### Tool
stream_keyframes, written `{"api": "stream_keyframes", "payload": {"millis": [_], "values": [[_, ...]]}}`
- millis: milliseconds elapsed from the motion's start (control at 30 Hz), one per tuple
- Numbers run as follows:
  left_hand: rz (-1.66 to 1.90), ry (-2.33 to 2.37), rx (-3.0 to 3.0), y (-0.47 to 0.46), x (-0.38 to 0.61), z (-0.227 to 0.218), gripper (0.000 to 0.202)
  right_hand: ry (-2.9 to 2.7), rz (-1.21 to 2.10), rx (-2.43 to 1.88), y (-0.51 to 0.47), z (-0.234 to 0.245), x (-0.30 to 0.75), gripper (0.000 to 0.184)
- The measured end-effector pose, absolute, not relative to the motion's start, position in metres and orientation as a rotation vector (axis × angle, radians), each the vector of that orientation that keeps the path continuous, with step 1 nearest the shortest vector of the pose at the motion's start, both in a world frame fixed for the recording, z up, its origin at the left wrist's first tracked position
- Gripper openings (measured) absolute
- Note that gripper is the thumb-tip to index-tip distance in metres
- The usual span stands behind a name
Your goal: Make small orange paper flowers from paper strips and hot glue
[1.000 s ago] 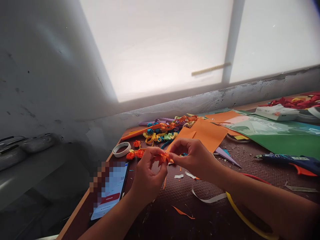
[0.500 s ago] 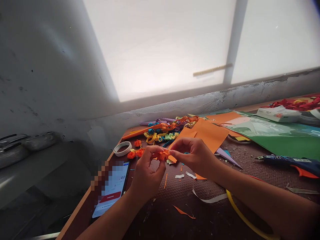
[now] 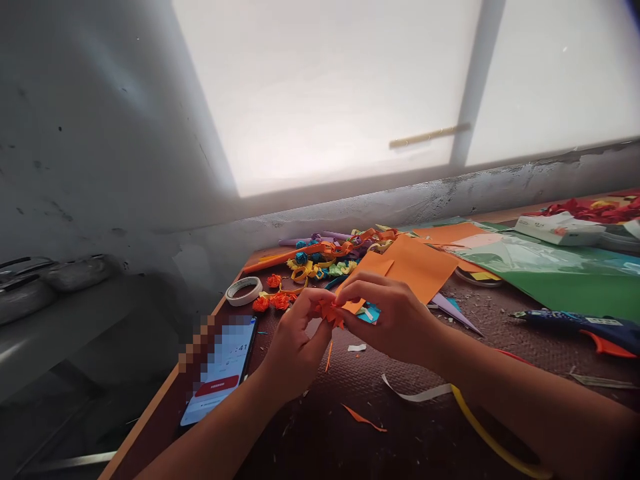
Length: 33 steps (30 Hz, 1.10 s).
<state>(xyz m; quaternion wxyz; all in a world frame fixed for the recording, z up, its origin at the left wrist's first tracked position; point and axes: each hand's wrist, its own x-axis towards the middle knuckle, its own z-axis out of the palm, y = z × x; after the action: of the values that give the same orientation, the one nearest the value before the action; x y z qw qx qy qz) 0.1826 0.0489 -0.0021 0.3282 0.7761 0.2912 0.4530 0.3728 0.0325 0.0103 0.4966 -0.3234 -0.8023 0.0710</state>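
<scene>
Both hands meet over the brown table [image 3: 350, 427] and pinch one small crumpled orange paper piece [image 3: 331, 311]. My left hand [image 3: 295, 347] grips it from the left with thumb and fingertips. From the right, my right hand [image 3: 395, 320] holds the same piece, fingers curled and pressed together. Just behind the hands lie three finished orange paper balls [image 3: 273, 299] and a large orange paper sheet [image 3: 415, 263].
A phone [image 3: 220, 373] lies at the table's left edge, a tape roll [image 3: 243, 291] beyond it. Coloured paper curls [image 3: 325, 257] pile at the back. Green sheets [image 3: 560, 273], a glue gun [image 3: 580, 321], a yellow strip [image 3: 480, 427] and paper scraps lie right.
The hands have kept working the orange piece, shifting slightly down and closer together. The view has drifted a little; nothing was picked up or let go.
</scene>
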Motion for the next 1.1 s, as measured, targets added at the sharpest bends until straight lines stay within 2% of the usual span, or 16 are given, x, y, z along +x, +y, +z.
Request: {"api": "stream_keyframes", "payload": {"millis": [233, 467, 567, 800, 1000, 1100], "values": [[1.124, 0.735, 1.959, 0.051, 0.184, 0.000, 0.010, -1.952, 0.197, -0.798, 0.031, 0.012, 0.373, 0.009], [0.996, 0.721, 1.815, 0.051, 0.185, 0.003, 0.020, -1.817, 0.611, -0.995, 0.034, 0.014, 0.371, 0.003], [0.988, 0.750, 1.760, 0.050, 0.187, 0.005, 0.023, -1.786, 0.702, -1.092, 0.034, 0.012, 0.371, 0.009], [0.970, 0.674, 1.650, 0.052, 0.189, 0.003, 0.027, -1.816, 0.617, -1.061, 0.035, 0.010, 0.372, 0.008], [0.941, 0.731, 1.668, 0.055, 0.187, -0.001, 0.026, -1.866, 0.804, -1.117, 0.042, 0.006, 0.378, 0.011], [0.941, 0.701, 1.634, 0.055, 0.188, 0.001, 0.029, -1.892, 0.708, -1.108, 0.041, 0.007, 0.378, 0.009]]}}
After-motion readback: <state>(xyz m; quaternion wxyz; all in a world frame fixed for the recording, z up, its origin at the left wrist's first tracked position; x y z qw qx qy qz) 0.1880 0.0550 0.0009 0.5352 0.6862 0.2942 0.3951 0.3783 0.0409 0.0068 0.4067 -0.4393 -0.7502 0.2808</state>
